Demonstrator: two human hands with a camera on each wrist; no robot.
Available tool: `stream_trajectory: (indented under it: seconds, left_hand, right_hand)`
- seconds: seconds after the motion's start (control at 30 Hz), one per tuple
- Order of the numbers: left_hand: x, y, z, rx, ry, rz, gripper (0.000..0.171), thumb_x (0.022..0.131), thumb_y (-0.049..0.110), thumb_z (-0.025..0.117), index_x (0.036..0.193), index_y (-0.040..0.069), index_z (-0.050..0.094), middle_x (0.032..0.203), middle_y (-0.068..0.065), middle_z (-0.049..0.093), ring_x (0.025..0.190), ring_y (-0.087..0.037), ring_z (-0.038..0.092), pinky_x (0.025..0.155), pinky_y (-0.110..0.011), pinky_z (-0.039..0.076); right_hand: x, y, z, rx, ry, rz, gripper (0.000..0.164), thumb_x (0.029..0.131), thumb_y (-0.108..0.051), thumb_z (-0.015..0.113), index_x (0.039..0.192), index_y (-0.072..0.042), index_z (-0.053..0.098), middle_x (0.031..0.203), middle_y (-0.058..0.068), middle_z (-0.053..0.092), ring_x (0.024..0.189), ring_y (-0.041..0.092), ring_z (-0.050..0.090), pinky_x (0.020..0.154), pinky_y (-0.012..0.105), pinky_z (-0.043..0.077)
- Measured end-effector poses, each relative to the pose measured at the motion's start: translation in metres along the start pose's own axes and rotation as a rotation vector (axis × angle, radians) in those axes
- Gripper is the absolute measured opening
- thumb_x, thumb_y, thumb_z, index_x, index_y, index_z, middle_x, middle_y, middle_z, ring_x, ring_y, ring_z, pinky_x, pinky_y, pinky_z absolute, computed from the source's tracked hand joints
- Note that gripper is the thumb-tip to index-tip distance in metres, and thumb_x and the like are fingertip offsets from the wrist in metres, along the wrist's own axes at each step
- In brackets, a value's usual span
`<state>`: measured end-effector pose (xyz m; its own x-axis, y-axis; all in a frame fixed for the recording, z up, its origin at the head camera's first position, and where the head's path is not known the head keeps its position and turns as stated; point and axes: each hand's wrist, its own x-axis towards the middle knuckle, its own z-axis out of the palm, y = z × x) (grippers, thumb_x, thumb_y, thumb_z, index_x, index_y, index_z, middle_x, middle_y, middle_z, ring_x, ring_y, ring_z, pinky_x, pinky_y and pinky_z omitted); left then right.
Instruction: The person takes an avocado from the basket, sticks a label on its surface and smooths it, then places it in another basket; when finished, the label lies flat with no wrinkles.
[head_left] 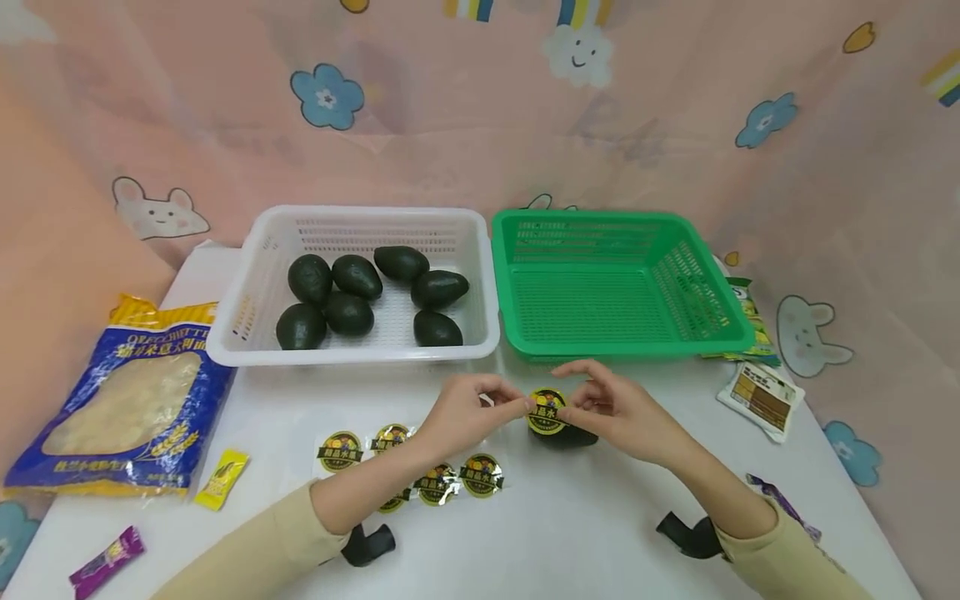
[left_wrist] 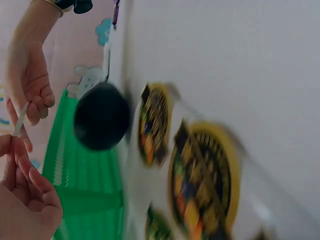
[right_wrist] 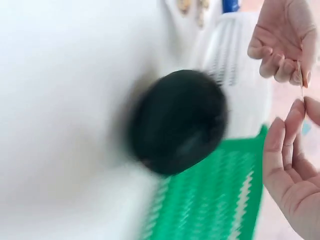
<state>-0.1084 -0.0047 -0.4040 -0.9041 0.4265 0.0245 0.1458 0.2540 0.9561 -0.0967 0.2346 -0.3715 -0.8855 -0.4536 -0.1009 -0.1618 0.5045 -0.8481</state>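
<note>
A round black-and-yellow sticker (head_left: 547, 408) is stretched between my two hands over a dark green avocado (head_left: 567, 437) on the table. My left hand (head_left: 474, 407) pinches its left edge with thumb and forefinger. On the other edge, the thumb and fingers of my right hand (head_left: 621, 414) pinch it too. Seen edge-on in both wrist views, the sticker is a thin strip held above the avocado (right_wrist: 180, 122). Several more stickers (head_left: 482, 475) lie on the table by my left forearm, which covers part of them.
Several avocados (head_left: 348, 314) sit in a white basket (head_left: 360, 358) at the back. Right beside it stands a green basket (head_left: 630, 346). A blue pasta bag (head_left: 120, 408) and small yellow (head_left: 222, 479) and purple packets (head_left: 108, 560) are at left; snack packets (head_left: 761, 398) at right.
</note>
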Motion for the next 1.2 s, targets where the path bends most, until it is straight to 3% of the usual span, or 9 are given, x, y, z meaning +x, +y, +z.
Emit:
stream_trajectory:
  seconds: [0.17, 0.33, 0.5, 0.63, 0.77, 0.87, 1.0, 1.1, 1.2]
  left_hand:
    - [0.019, -0.014, 0.026, 0.141, -0.055, -0.011, 0.018, 0.088, 0.032, 0.073, 0.08, 0.016, 0.075, 0.07, 0.011, 0.064, 0.063, -0.005, 0.056, 0.057, -0.023, 0.046]
    - [0.028, -0.02, 0.031, 0.347, -0.068, -0.017, 0.024, 0.086, 0.039, 0.073, 0.071, 0.02, 0.067, 0.066, 0.013, 0.058, 0.058, -0.005, 0.051, 0.052, -0.024, 0.042]
    - [0.037, -0.024, 0.024, 0.267, -0.098, -0.054, 0.027, 0.081, 0.036, 0.08, 0.089, 0.014, 0.066, 0.084, 0.001, 0.063, 0.071, -0.012, 0.055, 0.06, -0.026, 0.046]
    - [0.04, -0.032, 0.021, 0.294, -0.229, 0.069, 0.057, 0.082, 0.039, 0.079, 0.129, 0.013, 0.059, 0.122, -0.004, 0.062, 0.106, -0.019, 0.059, 0.086, -0.03, 0.05]
    - [0.034, -0.035, 0.017, 0.468, -0.313, 0.206, 0.074, 0.074, 0.043, 0.084, 0.135, 0.015, 0.053, 0.127, 0.002, 0.059, 0.113, -0.013, 0.056, 0.095, -0.03, 0.046]
    - [0.022, -0.024, 0.006, 0.528, -0.289, 0.253, 0.067, 0.071, 0.04, 0.087, 0.126, 0.018, 0.056, 0.112, 0.008, 0.062, 0.098, -0.006, 0.058, 0.084, -0.026, 0.049]
    - [0.018, 0.011, -0.019, 0.518, -0.227, 0.355, 0.067, 0.067, 0.043, 0.088, 0.122, 0.018, 0.059, 0.109, 0.01, 0.063, 0.096, -0.005, 0.058, 0.083, -0.026, 0.049]
    - [0.041, 0.038, -0.032, 0.532, -0.152, 0.424, 0.068, 0.067, 0.041, 0.089, 0.122, 0.013, 0.06, 0.113, 0.003, 0.064, 0.103, -0.01, 0.058, 0.089, -0.028, 0.048]
    - [0.074, 0.053, -0.032, 0.602, -0.104, 0.36, 0.074, 0.073, 0.043, 0.085, 0.131, 0.01, 0.054, 0.124, -0.003, 0.061, 0.113, -0.017, 0.055, 0.094, -0.032, 0.046]
  right_hand:
    - [-0.012, 0.03, -0.004, 0.022, 0.048, 0.144, 0.04, 0.093, -0.018, 0.068, 0.124, -0.001, 0.049, 0.086, 0.005, 0.069, 0.081, 0.028, 0.064, 0.07, 0.028, 0.048]
    - [-0.009, 0.049, -0.001, -0.089, 0.1, 0.157, 0.033, 0.087, -0.026, 0.075, 0.103, -0.005, 0.055, 0.077, 0.001, 0.057, 0.067, 0.015, 0.052, 0.06, 0.026, 0.041]
    - [-0.003, 0.067, -0.003, -0.037, 0.06, 0.154, 0.036, 0.088, -0.026, 0.074, 0.113, -0.004, 0.059, 0.099, 0.006, 0.061, 0.086, 0.017, 0.056, 0.072, 0.028, 0.047]
    - [0.003, 0.08, -0.001, 0.023, -0.023, 0.09, 0.041, 0.091, -0.025, 0.071, 0.124, -0.004, 0.06, 0.114, 0.009, 0.066, 0.1, 0.02, 0.064, 0.081, 0.031, 0.053]
    - [0.012, 0.078, 0.006, 0.054, -0.04, 0.03, 0.038, 0.091, -0.025, 0.071, 0.123, -0.005, 0.062, 0.113, 0.009, 0.068, 0.1, 0.02, 0.066, 0.081, 0.03, 0.054]
    - [0.018, 0.07, 0.009, 0.193, -0.001, 0.067, 0.041, 0.095, -0.023, 0.066, 0.128, -0.001, 0.058, 0.12, 0.013, 0.065, 0.106, 0.021, 0.064, 0.087, 0.031, 0.053]
    - [0.026, 0.058, 0.009, 0.617, 0.15, 0.205, 0.026, 0.099, -0.016, 0.058, 0.12, 0.0, 0.059, 0.113, 0.008, 0.068, 0.099, 0.013, 0.065, 0.084, 0.025, 0.053]
    - [0.032, 0.05, 0.012, 0.878, 0.254, 0.285, 0.012, 0.1, -0.01, 0.055, 0.1, -0.008, 0.067, 0.097, -0.001, 0.069, 0.088, 0.007, 0.064, 0.077, 0.019, 0.052]
    - [0.037, 0.046, 0.016, 0.925, 0.284, 0.317, 0.017, 0.099, -0.01, 0.056, 0.091, -0.014, 0.07, 0.091, -0.004, 0.069, 0.086, 0.006, 0.063, 0.076, 0.018, 0.051]
